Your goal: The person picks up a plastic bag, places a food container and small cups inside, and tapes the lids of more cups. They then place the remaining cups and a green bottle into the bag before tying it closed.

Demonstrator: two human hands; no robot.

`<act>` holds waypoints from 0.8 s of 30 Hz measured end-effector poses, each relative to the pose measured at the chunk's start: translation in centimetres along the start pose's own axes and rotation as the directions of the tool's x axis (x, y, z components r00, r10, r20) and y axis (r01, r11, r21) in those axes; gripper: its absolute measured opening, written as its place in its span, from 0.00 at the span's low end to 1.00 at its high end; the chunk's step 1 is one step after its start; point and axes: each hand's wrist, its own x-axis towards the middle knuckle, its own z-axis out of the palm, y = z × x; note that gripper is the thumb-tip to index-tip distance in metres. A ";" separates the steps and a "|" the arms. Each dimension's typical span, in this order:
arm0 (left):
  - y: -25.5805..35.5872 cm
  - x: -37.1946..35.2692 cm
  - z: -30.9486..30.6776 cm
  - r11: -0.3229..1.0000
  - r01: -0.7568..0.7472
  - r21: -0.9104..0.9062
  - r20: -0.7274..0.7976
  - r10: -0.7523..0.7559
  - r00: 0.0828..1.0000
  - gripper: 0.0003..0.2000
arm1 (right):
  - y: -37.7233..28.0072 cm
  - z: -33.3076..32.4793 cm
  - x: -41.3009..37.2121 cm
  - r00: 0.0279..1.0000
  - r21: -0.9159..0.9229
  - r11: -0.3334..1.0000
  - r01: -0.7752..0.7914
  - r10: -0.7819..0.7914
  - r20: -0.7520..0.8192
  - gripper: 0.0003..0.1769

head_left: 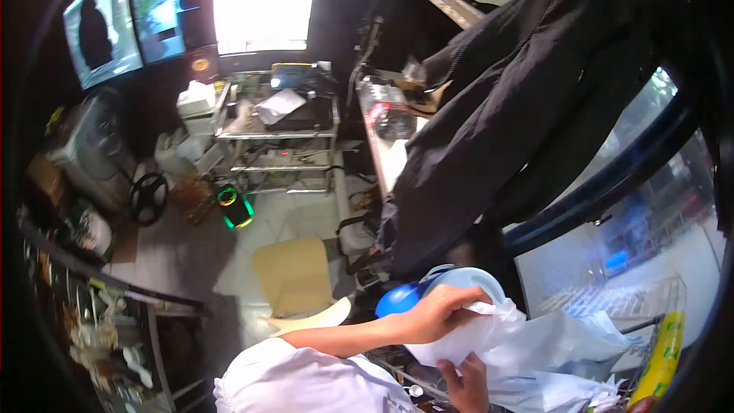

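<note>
My left hand [442, 317] reaches in from a white sleeve, its fingers closed on a thin, crumpled white plastic bag [508, 340]. Below it, my right hand [468, 384] pinches the lower edge of the same bag between thumb and fingers. More thin white sheets or bags [554, 391] lie under and to the right of the hands, over a wire rack. Just beyond my left hand stand a pale blue bucket [485, 281] and a round blue object [396, 302]. A yellow roll with green print [659, 359] stands at the right.
A dark jacket [520, 99] hangs ahead on the right, near a shelf with plastic bottles [388, 111]. A cream chair [292, 277] stands on the floor, with a lit green device [235, 207] behind it. A metal cart [275, 134] is by the window. Shelving [172, 352] is at the left.
</note>
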 end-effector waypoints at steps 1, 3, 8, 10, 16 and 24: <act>1.3 -1.5 0.1 0.989 0.047 0.142 -0.071 -0.037 0.997 0.12 | 1.0 1.4 -0.5 0.987 -0.015 0.987 0.160 -0.160 -0.001 0.15; 2.6 -5.4 0.4 0.966 0.124 0.228 -0.176 -0.085 0.981 0.06 | 2.1 3.4 -1.5 0.887 -0.036 0.887 0.460 -0.461 -0.006 0.16; 7.2 -14.7 2.3 0.920 0.355 0.165 -0.294 -0.298 0.908 0.11 | -1.9 3.1 -4.9 0.871 -0.010 0.889 0.458 -0.451 -0.197 0.15; 8.1 -18.8 2.9 0.891 0.452 -0.047 -0.312 -0.443 0.841 0.12 | -0.7 5.2 -6.2 0.880 0.343 0.810 0.474 -0.441 -0.175 0.12; 15.4 -26.7 2.3 0.825 0.553 -0.117 -0.497 -0.531 0.686 0.11 | -3.5 9.2 -10.3 0.861 0.631 0.729 0.265 -0.474 0.187 0.09; 20.5 -37.4 2.4 0.877 0.444 -0.183 -0.840 -0.375 0.393 0.13 | -9.5 14.0 -11.9 0.461 0.834 0.412 0.368 -0.859 0.221 0.15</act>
